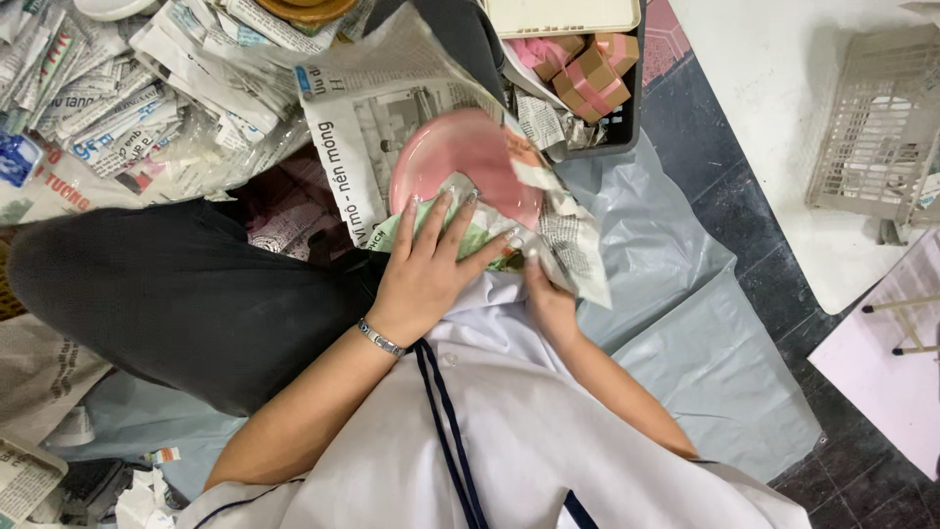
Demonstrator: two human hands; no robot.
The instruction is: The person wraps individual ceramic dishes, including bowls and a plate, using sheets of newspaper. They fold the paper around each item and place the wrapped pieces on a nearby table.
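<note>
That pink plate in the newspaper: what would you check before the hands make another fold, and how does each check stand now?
1. Pink plate lies on the newspaper sheet: ok.
2. Left hand presses the folded paper flat against the plate: ok.
3. Right hand grips the paper's edge: cannot tell, mostly hidden.
4. Plate fully covered: not ok, its upper half shows bare.
5. Plate free of cracks: cannot tell.
6. Black crate of small boxes stands apart from the plate: ok.
</note>
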